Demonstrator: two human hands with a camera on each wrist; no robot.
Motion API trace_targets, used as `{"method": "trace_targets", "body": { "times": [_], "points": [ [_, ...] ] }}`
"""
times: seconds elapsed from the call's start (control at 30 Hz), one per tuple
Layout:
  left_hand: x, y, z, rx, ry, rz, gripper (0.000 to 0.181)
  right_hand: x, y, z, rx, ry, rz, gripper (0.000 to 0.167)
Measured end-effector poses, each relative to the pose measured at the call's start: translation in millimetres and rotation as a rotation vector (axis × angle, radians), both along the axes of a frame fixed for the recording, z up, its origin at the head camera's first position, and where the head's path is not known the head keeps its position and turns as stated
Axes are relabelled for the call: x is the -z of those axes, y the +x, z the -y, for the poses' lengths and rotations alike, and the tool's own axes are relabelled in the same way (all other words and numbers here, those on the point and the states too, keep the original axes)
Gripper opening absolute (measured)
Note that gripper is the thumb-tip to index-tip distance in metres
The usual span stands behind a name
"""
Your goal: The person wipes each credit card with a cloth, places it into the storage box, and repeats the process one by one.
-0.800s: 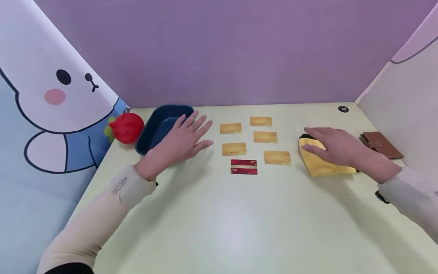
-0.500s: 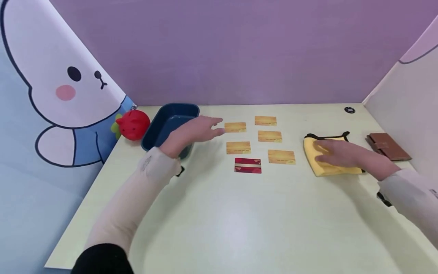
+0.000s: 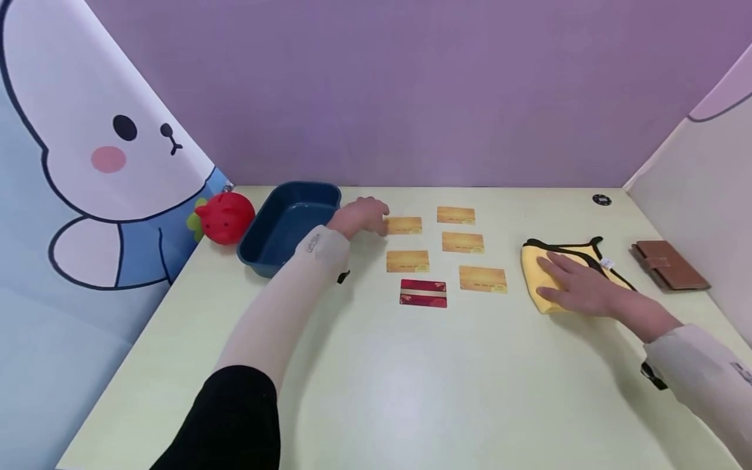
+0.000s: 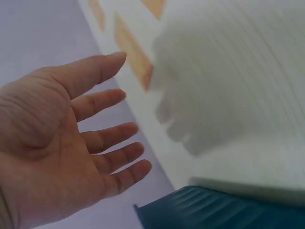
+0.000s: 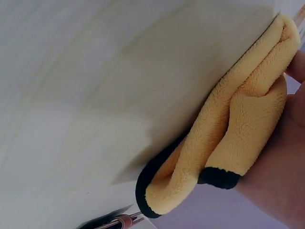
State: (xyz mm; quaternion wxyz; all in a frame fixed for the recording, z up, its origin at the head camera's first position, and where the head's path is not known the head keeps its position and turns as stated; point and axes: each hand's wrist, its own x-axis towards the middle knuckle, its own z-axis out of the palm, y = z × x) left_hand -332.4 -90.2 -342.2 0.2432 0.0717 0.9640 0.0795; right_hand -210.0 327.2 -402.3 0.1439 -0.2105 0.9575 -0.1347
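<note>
My left hand (image 3: pixel 363 215) reaches past the blue basin (image 3: pixel 256 256), beside the back-left gold card (image 3: pixel 405 226). In the left wrist view the fingers of the left hand (image 4: pixel 86 133) are spread and slightly bent, with nothing in them, above the table. My right hand (image 3: pixel 578 287) rests on a folded yellow cloth (image 3: pixel 536 277) with black edging, its fingers extended over it. In the right wrist view the folds of the cloth (image 5: pixel 214 129) hide most of that hand. More gold cards and a red card (image 3: pixel 423 293) lie mid-table.
A red pig figure (image 3: pixel 226 217) stands left of the basin. On the right lies a brown wallet (image 3: pixel 672 264), and a black chip (image 3: pixel 602 200) sits at the back right. A purple wall (image 3: pixel 388 91) borders the table's far edge.
My left hand has moved right from over the basin to beside the back-left gold card. My right hand has come down onto the yellow cloth.
</note>
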Motion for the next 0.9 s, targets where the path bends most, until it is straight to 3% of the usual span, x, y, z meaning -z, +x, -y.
{"method": "trace_targets", "body": {
  "times": [0.3, 0.5, 0.9],
  "points": [
    [14.6, -10.5, -4.8, 0.066, -0.092, -0.048, 0.062, 3.0, -0.6, -2.3, -0.005, -0.003, -0.001, 0.079],
    [24.7, -21.1, -0.4, 0.058, -0.047, -0.02, 0.059, 3.8, -0.8, -2.2, -0.003, -0.03, 0.008, 0.079],
    [25.6, -25.7, -0.2, 0.066, -0.037, -0.032, 0.049, 5.2, -1.8, -4.8, 0.002, -0.029, 0.009, 0.079]
  ]
}}
